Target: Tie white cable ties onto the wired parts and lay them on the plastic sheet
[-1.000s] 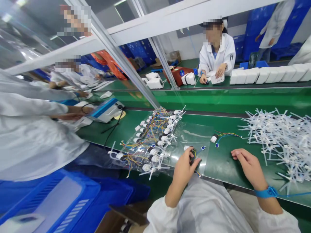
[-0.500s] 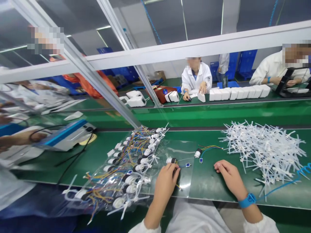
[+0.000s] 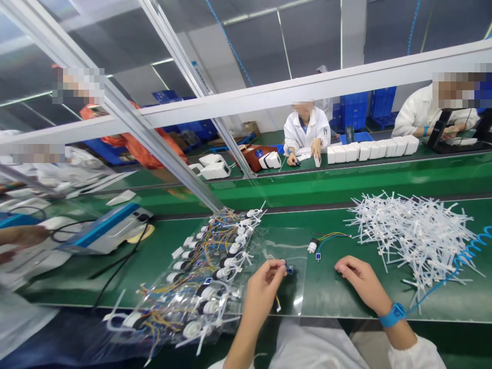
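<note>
My left hand is over the clear plastic sheet, thumb and fingers pinched on a small blue-and-white part. Below that hand a wire end with a white plug sticks out; the motor it belongs to is hidden. My right hand rests on the green bench, loosely curled and empty, a blue wrist strap around its wrist. Between and beyond my hands lies a small white-and-black motor with coloured wires and a similar blue part. To the left, several wired motors lie in rows on plastic.
A heap of white cable ties lies at right, near a coiled blue cord. At left stands a blue-and-white device with a black cable. A metal post slants down to the bench. Co-workers sit across, beside white housings.
The white-and-black motor by my left hand is covered now, and the blue part that lay to its right is at my fingertips. My right hand has barely moved.
</note>
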Demonstrator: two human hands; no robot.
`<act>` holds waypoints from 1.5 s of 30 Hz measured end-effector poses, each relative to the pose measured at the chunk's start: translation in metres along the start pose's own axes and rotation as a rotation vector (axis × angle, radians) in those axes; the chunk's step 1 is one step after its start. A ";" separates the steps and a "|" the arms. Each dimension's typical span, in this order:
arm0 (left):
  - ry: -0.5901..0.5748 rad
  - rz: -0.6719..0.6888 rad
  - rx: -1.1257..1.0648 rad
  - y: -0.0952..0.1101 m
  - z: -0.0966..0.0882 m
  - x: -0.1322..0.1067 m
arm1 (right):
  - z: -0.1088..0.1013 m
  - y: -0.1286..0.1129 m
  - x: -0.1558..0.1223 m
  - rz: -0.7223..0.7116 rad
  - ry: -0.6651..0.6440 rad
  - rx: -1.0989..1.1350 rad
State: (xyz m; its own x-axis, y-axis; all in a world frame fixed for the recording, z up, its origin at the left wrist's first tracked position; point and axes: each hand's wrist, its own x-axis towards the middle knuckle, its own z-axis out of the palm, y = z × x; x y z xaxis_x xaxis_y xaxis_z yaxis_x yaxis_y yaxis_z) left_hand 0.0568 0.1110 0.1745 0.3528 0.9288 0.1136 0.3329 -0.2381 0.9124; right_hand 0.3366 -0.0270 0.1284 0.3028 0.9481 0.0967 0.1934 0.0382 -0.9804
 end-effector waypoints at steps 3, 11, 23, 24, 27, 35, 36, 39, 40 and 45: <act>-0.076 0.064 -0.098 0.032 0.014 -0.014 | 0.000 -0.001 -0.002 0.029 -0.094 0.107; -0.354 0.203 -0.303 0.066 0.092 -0.028 | -0.002 -0.011 -0.009 0.079 -0.265 0.597; -0.228 0.046 -0.177 -0.008 0.118 -0.012 | 0.006 0.006 0.002 0.187 -0.020 0.373; -0.231 0.035 -0.177 -0.009 0.117 -0.012 | 0.005 0.004 0.003 0.195 -0.009 0.372; -0.268 0.014 -0.157 -0.009 0.116 -0.013 | 0.003 0.000 0.004 0.204 0.027 0.367; -0.348 0.119 -0.115 -0.008 0.120 -0.008 | 0.005 -0.006 0.004 0.164 0.025 0.359; -0.367 0.131 -0.104 -0.008 0.120 -0.007 | 0.005 -0.007 0.003 0.154 0.010 0.344; -0.405 0.171 -0.069 -0.008 0.120 -0.004 | 0.006 -0.009 0.001 0.146 -0.028 0.276; -0.407 0.186 -0.056 -0.007 0.120 -0.003 | 0.006 -0.009 0.000 0.147 -0.034 0.255; -0.396 0.228 -0.010 -0.001 0.122 -0.001 | 0.003 -0.006 -0.003 0.138 -0.033 0.304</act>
State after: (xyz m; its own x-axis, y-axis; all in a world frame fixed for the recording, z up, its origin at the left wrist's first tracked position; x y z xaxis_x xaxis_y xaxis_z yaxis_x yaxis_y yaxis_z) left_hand 0.1629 0.0758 0.1260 0.7240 0.6722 0.1549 0.2001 -0.4196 0.8854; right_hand 0.3317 -0.0287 0.1334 0.2756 0.9604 -0.0409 -0.1355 -0.0033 -0.9908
